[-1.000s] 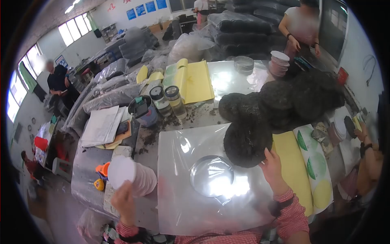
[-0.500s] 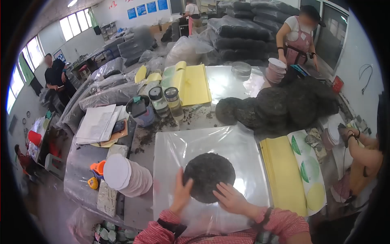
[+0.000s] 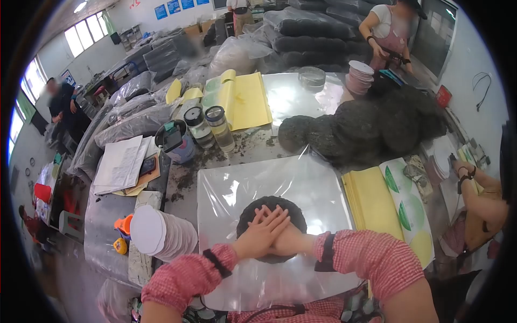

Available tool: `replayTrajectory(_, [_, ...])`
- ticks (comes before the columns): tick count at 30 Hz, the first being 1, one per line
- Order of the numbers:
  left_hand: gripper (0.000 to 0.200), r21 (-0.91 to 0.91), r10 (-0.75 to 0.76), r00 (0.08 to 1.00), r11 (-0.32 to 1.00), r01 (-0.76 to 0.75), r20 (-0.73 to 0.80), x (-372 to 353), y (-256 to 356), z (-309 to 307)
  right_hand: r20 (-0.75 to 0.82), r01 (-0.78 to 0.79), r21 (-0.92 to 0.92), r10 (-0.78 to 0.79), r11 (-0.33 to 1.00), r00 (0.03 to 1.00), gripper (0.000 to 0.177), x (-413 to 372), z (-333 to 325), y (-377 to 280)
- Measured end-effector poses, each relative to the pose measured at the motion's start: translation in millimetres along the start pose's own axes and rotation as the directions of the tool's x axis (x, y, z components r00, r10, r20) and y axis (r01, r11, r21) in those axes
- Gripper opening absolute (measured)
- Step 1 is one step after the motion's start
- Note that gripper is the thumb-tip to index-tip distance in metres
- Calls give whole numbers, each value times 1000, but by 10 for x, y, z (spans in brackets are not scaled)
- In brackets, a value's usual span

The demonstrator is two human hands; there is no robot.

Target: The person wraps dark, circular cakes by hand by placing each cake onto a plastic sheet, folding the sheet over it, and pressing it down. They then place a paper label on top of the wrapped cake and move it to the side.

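Observation:
A dark round pressed cake (image 3: 272, 205) lies on a clear plastic sheet (image 3: 253, 183) in front of me. My left hand (image 3: 261, 232) lies flat on top of my right hand (image 3: 286, 242), and both press down on the middle of the cake. The fingers are spread and hold nothing. Red checked sleeves cover both forearms. Only the cake's far rim and sides show around the hands.
A heap of dark cakes (image 3: 366, 129) sits behind the sheet. A stack of white paper discs (image 3: 161, 232) lies at the left, yellow paper sheets (image 3: 371, 202) at the right. Two jars (image 3: 210, 128) and a bucket (image 3: 175, 142) stand behind. A person's arm (image 3: 482, 196) works at the right.
One second ago my right hand held the cake above a dish under the sheet. It was set down there. Both hands have since moved from its edges to its middle, one over the other.

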State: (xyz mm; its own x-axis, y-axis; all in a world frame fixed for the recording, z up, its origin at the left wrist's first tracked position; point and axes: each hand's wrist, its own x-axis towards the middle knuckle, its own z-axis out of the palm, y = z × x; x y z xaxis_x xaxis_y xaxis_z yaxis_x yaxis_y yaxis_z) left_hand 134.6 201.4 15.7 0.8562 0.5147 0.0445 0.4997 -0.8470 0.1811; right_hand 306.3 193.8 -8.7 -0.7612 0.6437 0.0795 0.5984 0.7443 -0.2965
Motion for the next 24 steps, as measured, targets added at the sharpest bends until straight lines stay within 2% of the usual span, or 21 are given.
replayTrajectory(3, [91,-95,-20,1000,995,20,6,50,-50,131,-65,40,62,-36,997,997,87,8,98,45])
replayTrajectory(5, [91,-275,-32,999,961,39,29,53,-132,237,312,12,101,-43,995,949,83,82,182,117])
replayTrajectory(6, [90,-209,-61,996,975,73,64,90,-125,265,304,14,91,-41,996,952,83,115,173,96])
replayTrajectory(8, [91,-59,-121,990,990,125,71,123,-87,352,386,118,-284,1,952,923,78,137,169,62])
replayTrajectory(9, [91,-74,-123,990,989,128,67,158,-77,351,401,120,-282,3,952,916,78,104,232,105])
replayTrajectory(12, [84,-130,-141,990,982,136,-28,146,-36,319,151,45,-199,-15,979,988,73,71,555,157])
replayTrajectory(13, [84,-118,-138,990,984,134,-28,138,-51,275,139,45,-202,-16,978,990,73,95,532,166])
replayTrajectory(15, [77,-222,-118,990,970,97,-81,53,-29,198,-159,80,-187,-110,979,981,65,83,538,134])
replayTrajectory(16, [65,-329,-189,956,938,108,-225,-63,29,60,6,140,264,-147,954,989,54,149,603,296])
replayTrajectory(17, [56,-293,-271,890,942,165,-368,-231,85,-107,-161,11,323,44,946,986,47,-29,121,106])
replayTrajectory(18, [51,-297,-445,806,890,347,-390,-430,147,-382,-467,29,218,79,976,881,46,-239,-282,12])
replayTrajectory(19, [45,-232,-549,688,832,503,-475,-816,109,-384,-528,-141,231,246,963,813,51,-496,-511,5])
replayTrajectory(20, [39,-335,-711,494,685,647,-500,-1124,77,-325,-645,-346,207,394,915,655,55,-825,-544,55])
replayTrajectory(21, [33,-440,-829,269,501,745,-490,-1379,96,-248,-522,-555,443,706,704,479,60,-1021,-913,-149])
replayTrajectory(22, [33,-444,-841,259,483,755,-475,-1604,163,-94,-615,-644,325,672,693,413,61,-1424,-470,225])
replayTrajectory(23, [31,-728,-955,296,222,649,-27,-1761,187,86,-607,-640,320,670,698,427,61,-1478,-512,133])
replayTrajectory(24, [30,-829,-825,397,-145,540,403,-1795,232,77,-280,-659,512,833,550,477,61,-1550,-610,-21])
